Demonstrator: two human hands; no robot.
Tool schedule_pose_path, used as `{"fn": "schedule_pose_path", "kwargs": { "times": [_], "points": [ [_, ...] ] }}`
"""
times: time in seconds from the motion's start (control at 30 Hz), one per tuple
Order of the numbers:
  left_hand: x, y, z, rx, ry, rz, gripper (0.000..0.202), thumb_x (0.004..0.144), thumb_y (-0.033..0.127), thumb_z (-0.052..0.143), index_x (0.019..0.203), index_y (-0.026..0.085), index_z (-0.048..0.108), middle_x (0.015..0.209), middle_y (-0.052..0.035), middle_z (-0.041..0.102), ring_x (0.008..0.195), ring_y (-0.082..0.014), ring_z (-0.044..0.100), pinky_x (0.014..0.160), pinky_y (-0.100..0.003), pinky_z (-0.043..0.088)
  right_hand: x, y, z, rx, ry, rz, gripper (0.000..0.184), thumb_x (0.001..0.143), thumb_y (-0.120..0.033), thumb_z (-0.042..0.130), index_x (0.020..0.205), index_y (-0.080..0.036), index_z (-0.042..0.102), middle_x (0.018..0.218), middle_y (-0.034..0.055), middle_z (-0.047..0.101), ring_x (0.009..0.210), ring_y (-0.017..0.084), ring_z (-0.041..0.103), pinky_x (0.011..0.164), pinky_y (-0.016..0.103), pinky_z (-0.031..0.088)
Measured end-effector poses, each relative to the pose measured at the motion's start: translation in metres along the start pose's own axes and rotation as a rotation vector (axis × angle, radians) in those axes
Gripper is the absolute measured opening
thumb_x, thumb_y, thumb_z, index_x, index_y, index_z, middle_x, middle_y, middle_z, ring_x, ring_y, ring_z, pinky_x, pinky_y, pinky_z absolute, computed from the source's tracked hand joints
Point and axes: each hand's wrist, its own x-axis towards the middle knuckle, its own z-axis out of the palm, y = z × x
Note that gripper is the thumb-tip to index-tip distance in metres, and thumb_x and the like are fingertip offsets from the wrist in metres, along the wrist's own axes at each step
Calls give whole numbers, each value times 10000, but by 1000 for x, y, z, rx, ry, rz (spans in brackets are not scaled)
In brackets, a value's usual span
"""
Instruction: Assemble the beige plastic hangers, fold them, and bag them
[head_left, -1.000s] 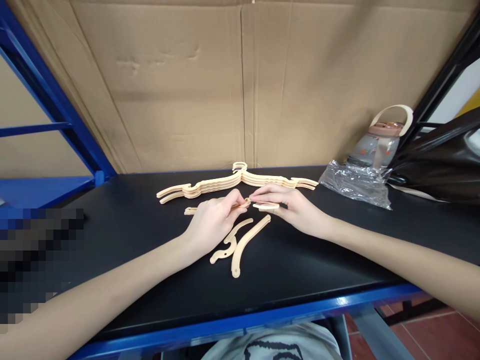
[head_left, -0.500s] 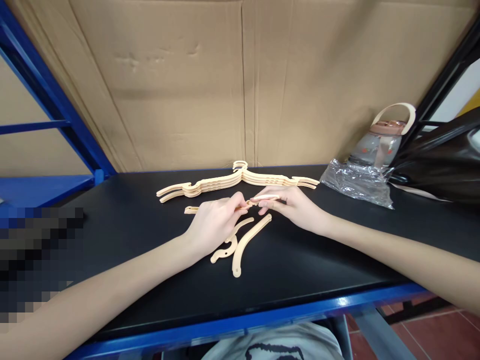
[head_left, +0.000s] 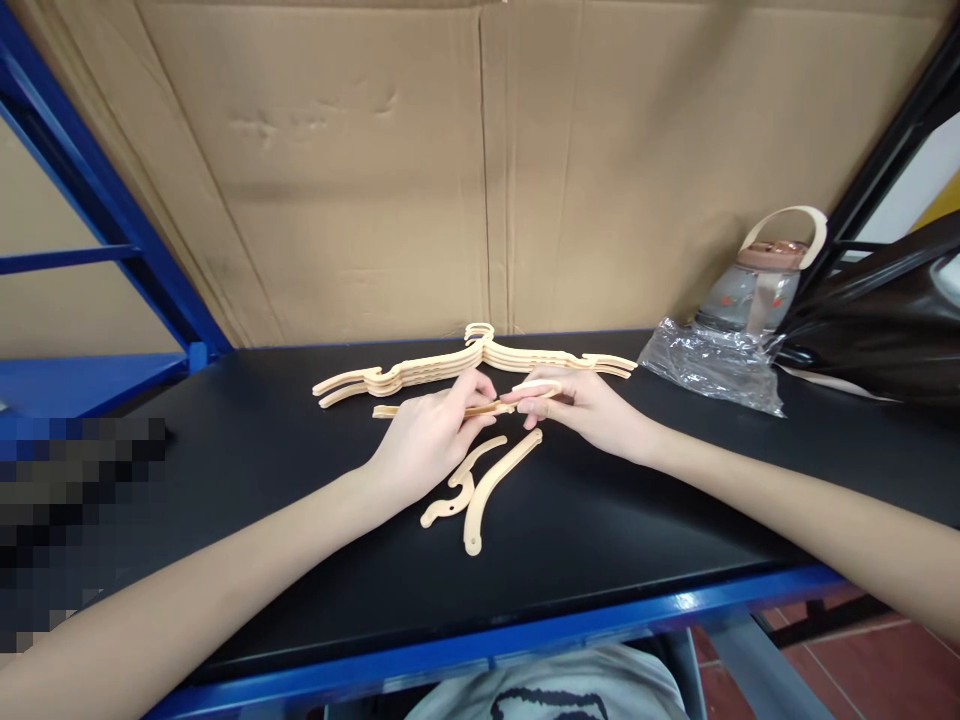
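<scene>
My left hand (head_left: 429,440) pinches a cream plastic hanger arm (head_left: 390,410) that sticks out to the left just above the black tabletop (head_left: 247,520). My right hand (head_left: 585,412) grips a second cream hanger piece (head_left: 537,386), its end meeting the left piece between my fingertips. Two loose cream parts lie right below my hands: a long curved arm (head_left: 491,488) and a hook-shaped piece (head_left: 454,495). A stack of assembled cream hangers (head_left: 480,362) lies just behind my hands.
A crumpled clear plastic bag (head_left: 709,365) and a water bottle with a cream handle (head_left: 765,290) sit at the back right beside a black bag (head_left: 877,320). Cardboard (head_left: 480,170) lines the back wall. Blue shelf rails (head_left: 97,210) run along the left.
Both hands lifted their pieces slightly off the table and tilted them; the left piece's free end rose and the two ends stay pressed together.
</scene>
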Motion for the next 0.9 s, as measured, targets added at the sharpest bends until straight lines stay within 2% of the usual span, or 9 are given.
{"fn": "schedule_pose_path", "kwargs": {
  "times": [0.1, 0.2, 0.27, 0.37, 0.43, 0.53, 0.63, 0.73, 0.9],
  "points": [
    [2, 1, -2, -90, -40, -6, 257, 926, 250, 494, 1182, 257, 515, 981, 29, 744, 911, -195, 690, 743, -295, 491, 0, -4, -1, 17, 11, 19, 254, 891, -372, 594, 1031, -204, 724, 861, 23, 693, 686, 142, 660, 707, 311, 535],
    [3, 1, -3, -163, -81, -7, 174, 931, 313, 488, 1055, 252, 595, 1033, 13, 731, 926, -201, 686, 798, -317, 504, -1, -7, -1, 66, 5, 52, 240, 880, -378, 607, 1007, -210, 723, 907, 22, 718, 650, 137, 665, 754, 336, 537],
    [4, -1, -3, -201, -87, -27, 161, 921, 312, 496, 1021, 243, 601, 1033, 2, 727, 940, -205, 679, 820, -330, 505, 0, -7, 0, 139, 33, 76, 288, 868, -369, 623, 1107, -217, 672, 953, 23, 720, 611, 130, 667, 763, 352, 546],
    [7, -6, -6, -272, -35, -66, 186, 917, 312, 485, 1063, 234, 569, 1021, -21, 719, 952, -208, 669, 831, -343, 505, 0, -3, 0, 218, 113, 112, 495, 855, -341, 638, 1309, -208, 494, 944, 34, 711, 642, 142, 674, 723, 348, 555],
    [9, -11, -10, -316, 6, -117, 229, 918, 338, 472, 1110, 226, 528, 993, -38, 714, 852, -196, 674, 786, -340, 514, -1, -2, -1, 158, 130, 124, 533, 847, -333, 648, 1327, -194, 461, 937, 42, 699, 721, 155, 673, 725, 339, 548],
    [12, -20, -17, -308, 37, -188, 249, 912, 352, 458, 1119, 218, 492, 912, -36, 698, 640, -154, 611, 662, -313, 496, -2, -2, -5, -80, 5, 63, 364, 840, -355, 666, 1164, -198, 611, 993, 53, 678, 865, 176, 646, 809, 357, 519],
    [14, -25, -19, -333, 51, -216, 217, 893, 311, 460, 1090, 223, 483, 845, -9, 655, 589, -127, 553, 605, -273, 459, -5, -5, -11, -301, -204, -47, 295, 842, -397, 671, 1081, -226, 682, 1113, 56, 631, 1031, 201, 594, 933, 384, 458],
    [14, -27, -17, -382, 15, -284, 245, 853, 249, 480, 1097, 239, 498, 797, 18, 596, 562, -107, 537, 543, -233, 424, -6, -7, -16, -404, -340, -65, 260, 877, -404, 630, 1078, -254, 698, 1166, 49, 596, 1077, 201, 570, 941, 366, 440],
    [13, -26, -18, -338, -3, -291, 276, 869, 274, 475, 1140, 259, 524, 782, 21, 578, 560, -107, 512, 495, -215, 390, -4, -11, -22, -360, -330, -70, 150, 916, -311, 587, 962, -203, 680, 1010, 33, 652, 930, 167, 609, 847, 323, 460]
  ]
}}
